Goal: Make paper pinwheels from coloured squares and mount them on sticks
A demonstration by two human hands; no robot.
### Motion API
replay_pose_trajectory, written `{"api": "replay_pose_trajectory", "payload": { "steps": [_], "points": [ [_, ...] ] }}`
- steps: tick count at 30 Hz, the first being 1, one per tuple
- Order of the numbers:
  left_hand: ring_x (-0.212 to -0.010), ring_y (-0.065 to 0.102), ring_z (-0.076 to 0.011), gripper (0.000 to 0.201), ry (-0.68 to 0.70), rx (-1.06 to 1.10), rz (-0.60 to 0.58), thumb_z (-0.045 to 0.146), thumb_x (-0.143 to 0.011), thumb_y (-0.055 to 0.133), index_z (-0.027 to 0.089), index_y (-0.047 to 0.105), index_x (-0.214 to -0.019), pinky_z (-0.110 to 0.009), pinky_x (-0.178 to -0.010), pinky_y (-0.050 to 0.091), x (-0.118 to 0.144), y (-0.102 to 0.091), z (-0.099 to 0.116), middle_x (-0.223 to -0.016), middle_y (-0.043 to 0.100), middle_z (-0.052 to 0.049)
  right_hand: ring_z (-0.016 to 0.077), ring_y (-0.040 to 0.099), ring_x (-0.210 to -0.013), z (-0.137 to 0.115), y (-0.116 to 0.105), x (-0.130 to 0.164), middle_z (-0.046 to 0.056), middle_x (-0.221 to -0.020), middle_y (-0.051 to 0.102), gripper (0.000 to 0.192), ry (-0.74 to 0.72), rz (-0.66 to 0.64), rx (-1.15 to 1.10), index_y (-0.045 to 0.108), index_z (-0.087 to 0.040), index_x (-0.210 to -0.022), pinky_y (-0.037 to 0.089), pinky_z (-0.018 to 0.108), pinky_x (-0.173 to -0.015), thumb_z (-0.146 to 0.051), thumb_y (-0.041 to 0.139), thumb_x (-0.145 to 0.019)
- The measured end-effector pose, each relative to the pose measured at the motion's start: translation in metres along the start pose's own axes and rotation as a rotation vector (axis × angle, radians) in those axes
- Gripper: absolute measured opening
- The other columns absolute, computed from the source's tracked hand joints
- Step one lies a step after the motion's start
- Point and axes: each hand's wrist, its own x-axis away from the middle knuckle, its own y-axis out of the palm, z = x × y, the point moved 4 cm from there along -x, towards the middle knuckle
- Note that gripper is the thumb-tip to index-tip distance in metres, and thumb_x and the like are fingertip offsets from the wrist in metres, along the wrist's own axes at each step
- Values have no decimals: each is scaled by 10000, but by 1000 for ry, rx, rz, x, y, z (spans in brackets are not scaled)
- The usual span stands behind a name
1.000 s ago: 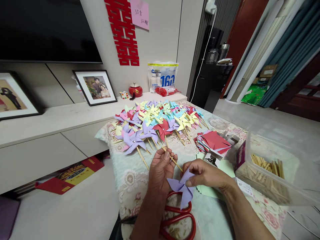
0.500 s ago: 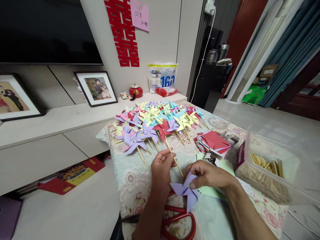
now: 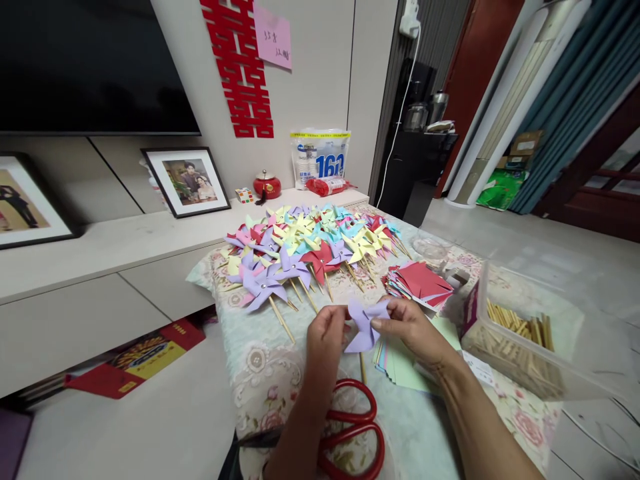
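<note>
Right fingers (image 3: 390, 326) pinch the purple pinwheel (image 3: 363, 340), left fingers (image 3: 335, 323) beside it, grip unclear; I judge it light, crease-prone: hold the stick (image 3: 363, 370).

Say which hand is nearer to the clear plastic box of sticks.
Right. The right hand, holding the purple pinwheel, is left of the box; the left hand, at the pinwheel's other edge, is farther left.

Got left forearm (image 3: 306, 407) and right forearm (image 3: 477, 407) stretched in from the near side, slanting toward each other lol. Got left hand (image 3: 325, 331) curled, fingertips hard to make out, with right hand (image 3: 411, 328) just beside, thumb (image 3: 389, 327) pressed in a pinch.
</note>
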Motion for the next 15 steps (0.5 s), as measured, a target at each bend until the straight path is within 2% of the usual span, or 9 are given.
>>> {"api": "replay_pose_trajectory", "payload": {
  "steps": [3,6,8,10,15],
  "points": [
    [-649,621,-170,480,-57,221,-160,577,-842,564,121,702,-790,-269,-608,482,4,9,4,-715,701,-82,181,617,-757,7,1,-7,18,-780,698,263,-3,71,20,695,-164,-823,462,311,-757,-365,806,-696],
    [-611,602,-136,408,-52,258,-249,549,-774,696,141,681,-776,-247,-617,476,6,14,6,-667,682,-30,176,596,-712,13,0,-9,14,-753,675,262,-1,101,72,675,-162,-801,448,309,-708,-381,788,-711],
    [-586,585,-113,356,-65,243,-264,443,-656,836,149,669,-767,-223,-597,460,5,16,2,-643,674,2,173,584,-700,14,-1,-9,10,-748,663,255,-5,103,98,669,-164,-799,438,303,-687,-380,778,-719],
    [-600,601,-115,376,-67,226,-251,372,-560,900,142,680,-760,-220,-604,469,2,16,-5,-652,692,0,175,583,-713,12,0,-8,4,-752,653,243,-16,97,98,664,-169,-801,436,301,-695,-369,774,-718],
    [-728,688,-184,416,-54,229,-230,368,-533,898,138,740,-842,-285,-695,535,-7,16,-19,-802,774,-61,186,594,-780,6,3,-4,-6,-762,636,171,-39,49,93,655,-180,-796,447,310,-761,-316,745,-744]
  ]
}}
